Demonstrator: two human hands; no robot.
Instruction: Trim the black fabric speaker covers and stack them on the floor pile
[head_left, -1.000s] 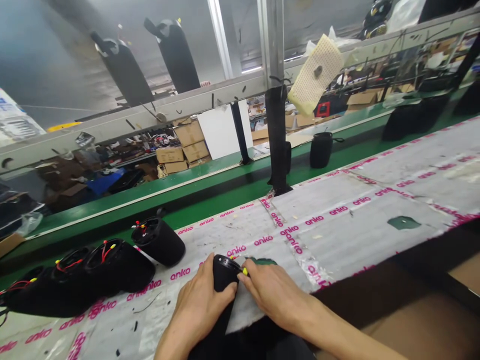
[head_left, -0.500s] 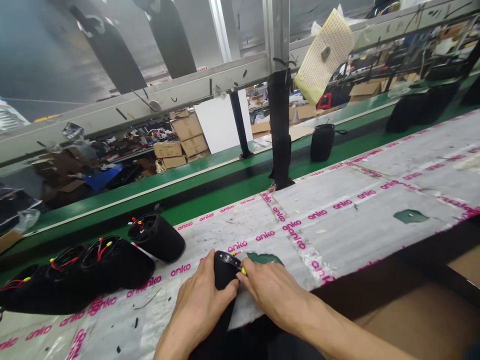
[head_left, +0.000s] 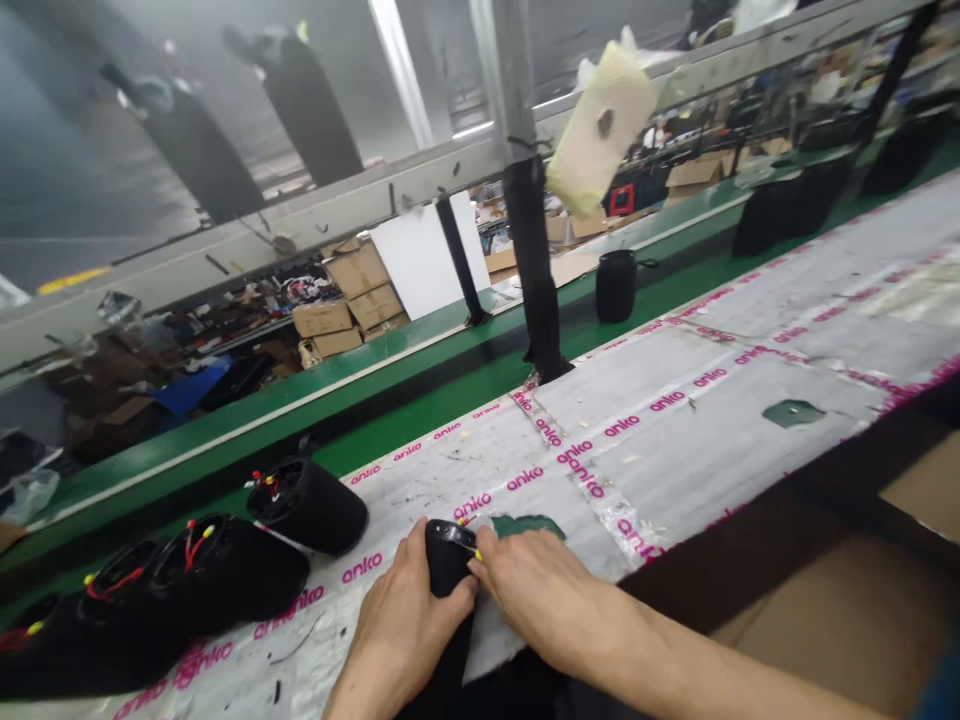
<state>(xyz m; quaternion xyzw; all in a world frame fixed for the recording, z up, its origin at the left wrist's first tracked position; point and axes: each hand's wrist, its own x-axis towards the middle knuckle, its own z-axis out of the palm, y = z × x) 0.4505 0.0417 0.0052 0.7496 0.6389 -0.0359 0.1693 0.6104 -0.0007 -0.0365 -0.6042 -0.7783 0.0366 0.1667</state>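
Observation:
My left hand [head_left: 401,610] is wrapped round a black cylindrical speaker housing [head_left: 448,575], its thumb across the near side. The housing stands tilted at the table's near edge, its dark rim with small holes facing up. My right hand [head_left: 536,590] is closed at the right of that rim, thumb and forefinger pinching a small yellow wire connector [head_left: 478,554]. The wire's run is mostly hidden by the fingers. More black housings [head_left: 232,565] lie to the left, with red wires and yellow connectors sticking out of their open ends.
White sheeting with pink print [head_left: 622,465] covers the table, torn in places. Behind it runs a green conveyor belt [head_left: 405,415] carrying a black speaker [head_left: 616,286] with a loop. A black-wrapped post [head_left: 536,275] rises at the table's back edge. Cardboard boxes [head_left: 360,280] stand beyond.
The camera view has shifted and tilted slightly, so the background sits differently. Both hands keep their hold at the housing's rim, with only slight movement.

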